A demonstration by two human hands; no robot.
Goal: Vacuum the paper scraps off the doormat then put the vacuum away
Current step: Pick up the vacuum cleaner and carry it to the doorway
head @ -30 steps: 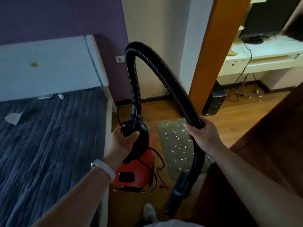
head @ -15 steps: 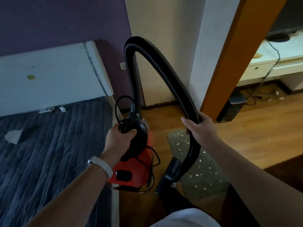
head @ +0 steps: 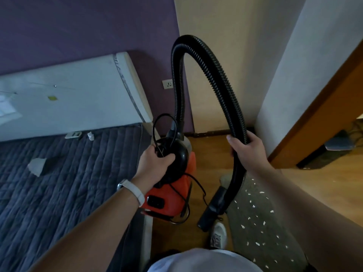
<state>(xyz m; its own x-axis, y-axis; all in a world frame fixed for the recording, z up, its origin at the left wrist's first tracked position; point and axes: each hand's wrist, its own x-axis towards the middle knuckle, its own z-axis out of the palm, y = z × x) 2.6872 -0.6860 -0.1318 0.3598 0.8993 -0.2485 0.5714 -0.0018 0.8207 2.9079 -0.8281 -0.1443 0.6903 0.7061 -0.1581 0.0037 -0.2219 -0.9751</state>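
I carry a small red-and-black vacuum [head: 167,199] off the floor. My left hand [head: 155,161] grips its black top handle together with a loop of black cord. My right hand [head: 245,148] grips the black ribbed hose [head: 208,71], which arches up between both hands. The hose's black nozzle [head: 212,211] hangs just above the left edge of the grey-green doormat [head: 263,228]. Several small white paper scraps [head: 253,206] lie scattered on the mat.
A bed with a dark quilted cover [head: 59,183] and white headboard [head: 78,95] fills the left. A wall socket [head: 167,84] sits on the purple wall. An orange door frame [head: 322,107] stands at the right, over wooden floor [head: 212,154]. My white shoe [head: 219,234] stands beside the mat.
I have stepped forward and turned left. The mat has slid to the lower right of the view, the desk room has left it. Both hands keep their hold.
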